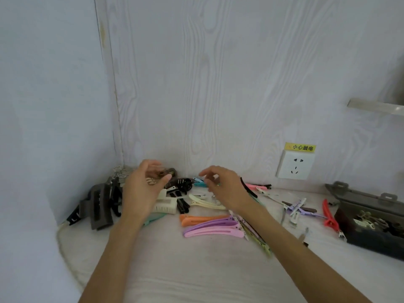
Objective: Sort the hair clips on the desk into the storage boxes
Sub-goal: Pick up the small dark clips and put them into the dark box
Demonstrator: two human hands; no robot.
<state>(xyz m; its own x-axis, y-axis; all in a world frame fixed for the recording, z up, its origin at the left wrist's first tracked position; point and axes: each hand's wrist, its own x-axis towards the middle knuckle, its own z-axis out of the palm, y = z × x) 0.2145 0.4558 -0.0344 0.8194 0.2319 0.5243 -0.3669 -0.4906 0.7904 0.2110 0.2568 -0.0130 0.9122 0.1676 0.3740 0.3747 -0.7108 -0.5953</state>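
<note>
Two bare forearms are showing, entering from the near edge of the scene, one on the left and one on the right. No sleeves are covering them as far as the near edge; both arms are showing uncovered from below the elbow to the wrist. The left hand [143,189] and the right hand [223,185] are wearing no gloves. No watch or bracelet is showing on either wrist. A small glinting speck is showing at the right hand's fingers [211,179], too blurred to identify. The fingernails are appearing short and unpainted where visible.
</note>
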